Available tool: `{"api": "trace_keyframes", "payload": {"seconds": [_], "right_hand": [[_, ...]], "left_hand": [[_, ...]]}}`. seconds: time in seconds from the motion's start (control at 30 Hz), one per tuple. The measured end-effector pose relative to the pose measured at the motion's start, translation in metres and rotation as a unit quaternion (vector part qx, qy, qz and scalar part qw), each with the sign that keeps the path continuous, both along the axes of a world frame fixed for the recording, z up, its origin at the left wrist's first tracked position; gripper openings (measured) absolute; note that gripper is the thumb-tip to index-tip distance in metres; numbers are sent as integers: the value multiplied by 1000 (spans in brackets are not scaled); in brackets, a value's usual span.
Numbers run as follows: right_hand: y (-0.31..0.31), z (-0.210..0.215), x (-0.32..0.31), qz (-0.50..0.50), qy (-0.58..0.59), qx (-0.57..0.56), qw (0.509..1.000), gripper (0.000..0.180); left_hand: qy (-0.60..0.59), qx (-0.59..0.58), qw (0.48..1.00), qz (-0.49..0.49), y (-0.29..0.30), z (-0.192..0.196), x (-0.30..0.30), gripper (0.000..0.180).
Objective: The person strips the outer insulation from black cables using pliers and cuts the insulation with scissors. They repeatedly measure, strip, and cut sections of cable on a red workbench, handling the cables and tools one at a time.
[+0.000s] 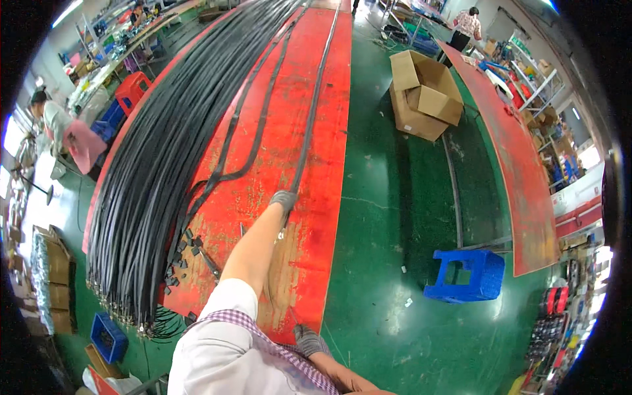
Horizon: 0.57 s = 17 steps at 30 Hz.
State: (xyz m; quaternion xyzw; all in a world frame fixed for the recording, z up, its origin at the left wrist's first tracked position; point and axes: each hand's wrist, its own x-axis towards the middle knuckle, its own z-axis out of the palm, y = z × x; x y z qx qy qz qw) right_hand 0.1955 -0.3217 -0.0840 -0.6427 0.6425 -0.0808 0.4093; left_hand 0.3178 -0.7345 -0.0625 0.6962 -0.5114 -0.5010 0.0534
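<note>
A long black cable (311, 125) runs down the red table (316, 171) from its far end. My left hand (284, 199), in a grey glove, is closed round this cable, with the arm stretched forward. A small pale bit shows on the cable just nearer than that hand. Close to my body, at the table's near edge, my right hand (309, 341) wears a striped grey glove. Its fingers are curled, and what they hold is too small to make out. Left of my forearm lie a slim dark hand tool (210, 264) and several small black pieces (176, 266).
A thick bundle of black cables (164, 145) covers the table's left side, its ends hanging over the near edge. On the green floor to the right stand an open cardboard box (421, 99) and a blue stool (484, 276). Other people work at the far left and far right.
</note>
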Motion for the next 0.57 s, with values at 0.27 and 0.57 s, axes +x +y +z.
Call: {"api": "trace_keyframes", "payload": {"seconds": [0.27,0.57], "right_hand": [[-4,-29,4,-17,59,76,995,39],[-2,-38,16,-29,73,-47,996,41]], "left_hand": [[666,48,698,260,-4,225,87,16],[770,50,636,-8,80,434,239,23]]}}
